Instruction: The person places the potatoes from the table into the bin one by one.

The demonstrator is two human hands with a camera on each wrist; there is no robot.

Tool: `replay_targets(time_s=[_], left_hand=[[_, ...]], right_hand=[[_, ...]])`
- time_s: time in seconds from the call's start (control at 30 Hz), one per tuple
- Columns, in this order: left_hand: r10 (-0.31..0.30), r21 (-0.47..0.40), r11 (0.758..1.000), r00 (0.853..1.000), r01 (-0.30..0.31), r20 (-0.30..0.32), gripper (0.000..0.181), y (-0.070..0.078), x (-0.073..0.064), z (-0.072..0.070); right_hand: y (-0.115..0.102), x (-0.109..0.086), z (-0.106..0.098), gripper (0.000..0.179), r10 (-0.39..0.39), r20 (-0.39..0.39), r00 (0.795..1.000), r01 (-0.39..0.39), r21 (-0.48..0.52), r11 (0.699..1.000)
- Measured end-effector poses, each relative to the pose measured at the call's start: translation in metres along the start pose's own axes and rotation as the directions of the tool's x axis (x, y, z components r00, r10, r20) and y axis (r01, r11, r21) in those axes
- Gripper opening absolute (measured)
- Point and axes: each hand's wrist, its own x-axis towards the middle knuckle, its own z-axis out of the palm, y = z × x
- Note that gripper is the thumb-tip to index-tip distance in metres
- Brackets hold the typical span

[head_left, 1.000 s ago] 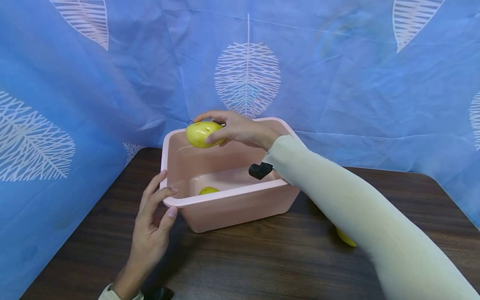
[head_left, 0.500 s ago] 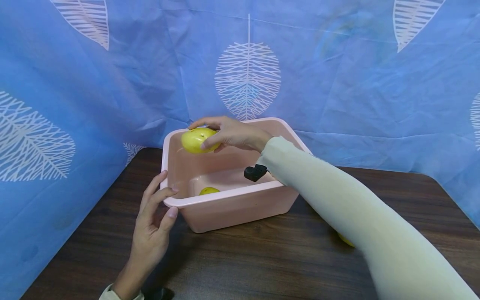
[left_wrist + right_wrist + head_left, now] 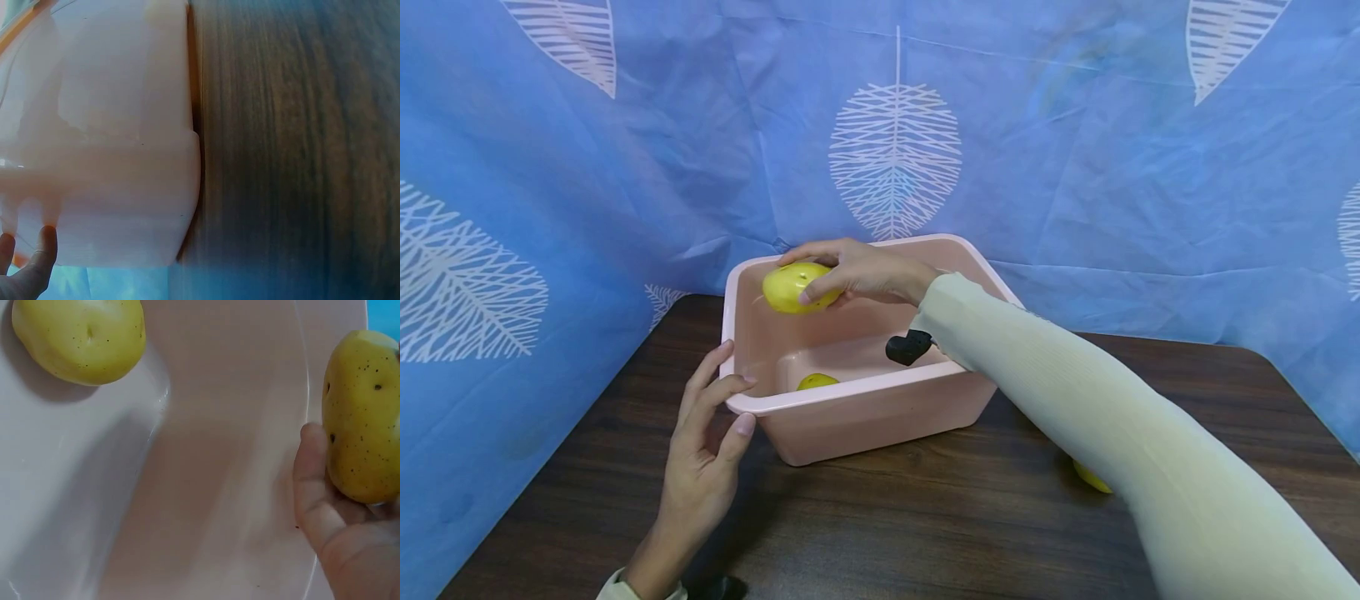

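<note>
A yellow potato (image 3: 786,289) with dark eyes is held in my right hand (image 3: 868,271), over the left part of a pink plastic basin (image 3: 880,427). The thumb lies along its near side, the fingers over its far side; in the right wrist view, the held potato (image 3: 362,419) stands near the basin's wall. On the basin's floor lies a second potato (image 3: 81,337), mostly hidden by the front wall in the head view. At the basin's front left corner, my left hand (image 3: 703,467) grips the rim, thumb outside and a finger over the edge.
Partly hidden under the right forearm, another yellow thing (image 3: 1092,478) lies on the dark wooden table (image 3: 925,533). A black wrist device (image 3: 908,347) hangs from the right sleeve above the basin. Behind the table hangs a blue cloth (image 3: 1075,167) with white leaf prints.
My right hand has lowered the potato into the basin's opening and shifted it slightly left. The left hand and the basin have stayed in place.
</note>
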Motion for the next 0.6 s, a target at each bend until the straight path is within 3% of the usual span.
replay_targets(time_s=[0.3, 0.6], left_hand=[[-0.018, 0.004, 1.0, 1.0, 0.018, -0.003, 0.036, 0.0002, -0.0007, -0.0006], [-0.036, 0.025, 0.999, 0.999, 0.036, -0.001, 0.035, 0.0015, 0.0005, -0.0005]], right_hand=[[0.0025, 0.0031, 0.0023, 0.061, 0.031, 0.003, 1.0, -0.031, -0.09, 0.995], [0.0043, 0.0075, 0.006, 0.059, 0.091, 0.066, 0.994, -0.088, -0.055, 0.995]])
